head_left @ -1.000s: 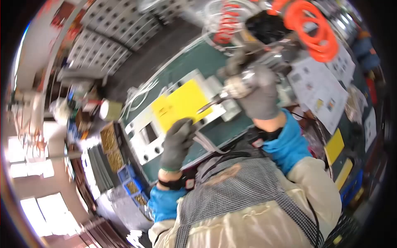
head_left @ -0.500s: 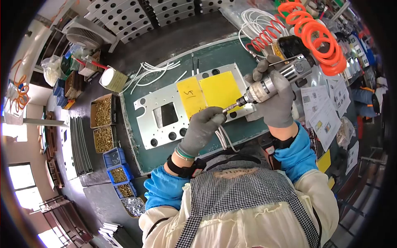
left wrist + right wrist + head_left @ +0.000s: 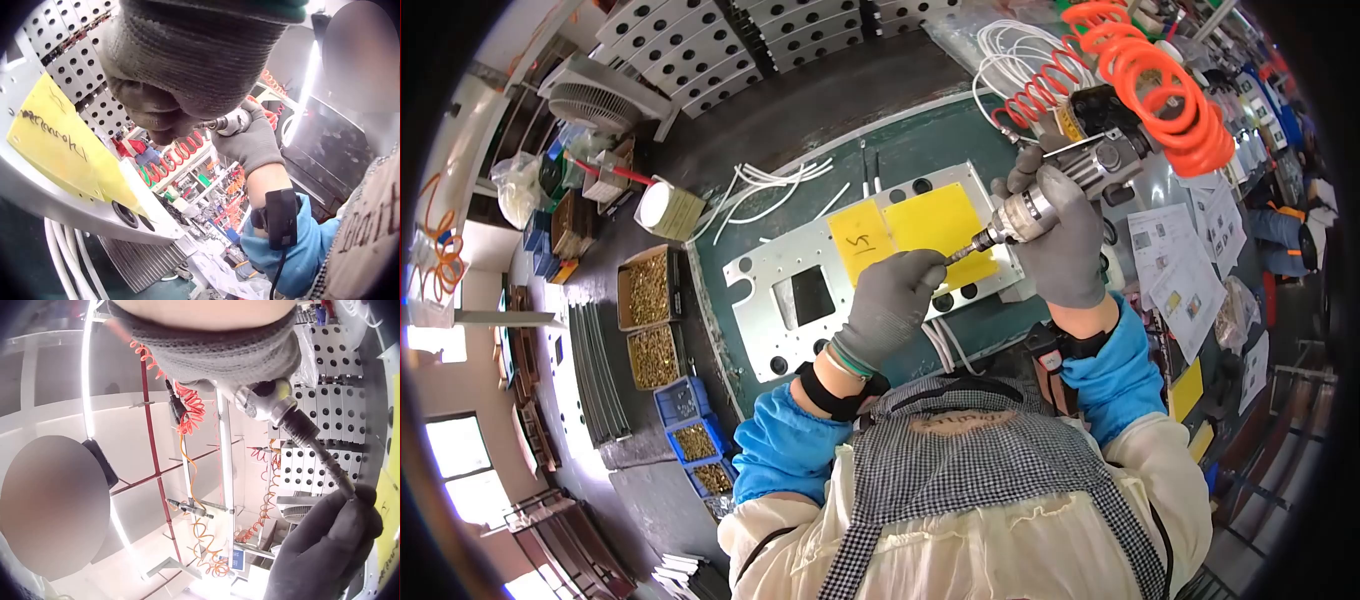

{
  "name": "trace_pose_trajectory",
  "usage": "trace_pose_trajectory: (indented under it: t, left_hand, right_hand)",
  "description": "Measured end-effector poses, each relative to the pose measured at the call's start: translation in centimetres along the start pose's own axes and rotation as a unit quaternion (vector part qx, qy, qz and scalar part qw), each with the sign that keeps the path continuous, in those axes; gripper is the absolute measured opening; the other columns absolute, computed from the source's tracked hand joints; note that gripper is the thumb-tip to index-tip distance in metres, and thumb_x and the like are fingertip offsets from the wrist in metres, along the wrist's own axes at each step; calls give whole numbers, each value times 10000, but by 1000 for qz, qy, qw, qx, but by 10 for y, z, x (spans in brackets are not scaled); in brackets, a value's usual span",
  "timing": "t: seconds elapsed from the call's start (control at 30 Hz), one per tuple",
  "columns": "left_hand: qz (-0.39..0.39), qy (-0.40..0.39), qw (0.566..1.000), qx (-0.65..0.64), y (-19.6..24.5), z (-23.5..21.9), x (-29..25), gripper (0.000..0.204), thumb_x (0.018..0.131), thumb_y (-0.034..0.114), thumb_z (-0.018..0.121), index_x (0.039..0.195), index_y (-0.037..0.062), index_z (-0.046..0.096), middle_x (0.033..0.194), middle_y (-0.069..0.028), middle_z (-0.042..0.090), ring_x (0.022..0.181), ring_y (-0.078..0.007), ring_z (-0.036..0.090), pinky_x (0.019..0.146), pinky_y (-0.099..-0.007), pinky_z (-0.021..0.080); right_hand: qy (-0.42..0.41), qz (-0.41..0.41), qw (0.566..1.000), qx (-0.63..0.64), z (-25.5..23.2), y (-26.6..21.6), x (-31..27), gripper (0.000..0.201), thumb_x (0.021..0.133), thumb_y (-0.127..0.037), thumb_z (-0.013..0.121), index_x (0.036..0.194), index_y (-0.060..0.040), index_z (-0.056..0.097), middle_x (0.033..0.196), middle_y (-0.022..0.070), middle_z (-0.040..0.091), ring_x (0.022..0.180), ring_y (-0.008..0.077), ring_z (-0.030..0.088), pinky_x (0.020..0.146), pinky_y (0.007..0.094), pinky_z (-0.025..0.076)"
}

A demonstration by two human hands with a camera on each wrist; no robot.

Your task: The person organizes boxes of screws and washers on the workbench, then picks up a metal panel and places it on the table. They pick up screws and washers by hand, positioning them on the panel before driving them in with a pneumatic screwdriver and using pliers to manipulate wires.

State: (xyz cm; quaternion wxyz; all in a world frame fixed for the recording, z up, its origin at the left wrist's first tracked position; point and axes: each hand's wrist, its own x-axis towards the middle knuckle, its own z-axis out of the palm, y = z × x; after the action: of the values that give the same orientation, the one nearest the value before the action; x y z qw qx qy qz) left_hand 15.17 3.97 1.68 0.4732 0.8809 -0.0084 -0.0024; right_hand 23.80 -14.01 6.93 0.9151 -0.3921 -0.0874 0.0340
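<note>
While gloved left hand (image 3: 888, 308) pinches bit (image 3: 334, 470), tip — hidden

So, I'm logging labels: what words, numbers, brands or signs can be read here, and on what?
Nothing reads with certainty.
Yellow sheet: handwriting, unclear.
Checked apron: lettering, unclear.
Printed papers: print too small.
Power screwdriver: no legible text.
Blue panel, right wrist view: too blurred.

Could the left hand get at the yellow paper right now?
Probably yes: the left hand is close to the yellow paper, and most of the paper shows uncovered. The hand seems to pinch the bit, though, so it would likely have to let go first.
</note>
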Motion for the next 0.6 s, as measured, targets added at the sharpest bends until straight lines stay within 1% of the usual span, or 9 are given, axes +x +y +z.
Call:
trace_pose_trajectory:
  t: [0.03,0.07,0.17,0.2,0.3,0.33,0.47,0.53,0.6]
  left_hand:
    - [-19,2,1000,-7,0,1,4,208,904,188,603,1032,52,693,858,-166,682,796,-327,666,731,-389,517]
    - [-39,5,999,-15,0,1,8,217,907,196,601,1042,56,696,875,-169,688,811,-331,668,739,-393,519]
    - [-10,-24,993,118,-11,-2,21,242,914,219,593,1055,51,696,906,-188,691,819,-333,672,757,-388,526]
    - [15,-50,984,173,-13,0,23,245,914,204,563,1084,68,676,855,-175,687,792,-328,673,721,-404,527]
    - [0,-139,947,288,0,5,25,253,904,175,528,1113,88,640,786,-142,674,745,-321,671,656,-426,512]
    - [18,-148,937,317,-4,9,23,281,891,158,511,1153,102,594,731,-108,659,687,-315,666,594,-438,498]
    - [-3,-182,928,326,1,16,17,319,878,162,528,1186,86,558,718,-99,669,658,-304,674,564,-428,507]
    - [-22,-194,922,335,2,17,18,313,876,163,533,1177,82,560,722,-99,673,671,-294,682,570,-417,513]
    - [-34,-200,918,340,1,18,18,312,874,164,538,1173,79,560,725,-100,677,680,-286,688,577,-407,519]
  right_hand:
    - [1,-13,1000,3,-1,-1,1,280,883,-21,523,1162,-49,518,947,70,592,857,152,589,852,387,527]
    - [-15,-42,999,-24,-2,-3,5,297,879,4,523,1171,-46,516,952,68,588,850,147,584,858,390,525]
    - [-25,-107,991,-78,-10,-5,25,331,866,39,523,1186,-45,515,944,65,587,849,141,579,852,387,531]
    - [-31,-137,986,-92,-15,-2,35,326,858,45,542,1172,-41,519,949,65,590,840,138,582,824,366,532]
    - [-24,-207,968,-139,-23,9,60,300,846,44,583,1131,-34,530,966,73,599,808,129,588,724,311,533]
    - [-25,-194,971,-139,-21,12,65,282,833,41,617,1095,-29,542,905,69,612,701,118,584,585,261,486]
    - [-11,-159,971,-180,-19,29,70,244,823,50,639,1040,-39,571,775,41,619,559,92,539,497,237,415]
    - [-32,-121,972,-197,-29,34,72,311,828,27,614,1125,-39,551,897,56,612,746,140,595,709,318,499]
    - [-23,-83,970,-227,-39,41,72,361,833,18,606,1183,-45,540,974,57,612,846,163,626,801,354,544]
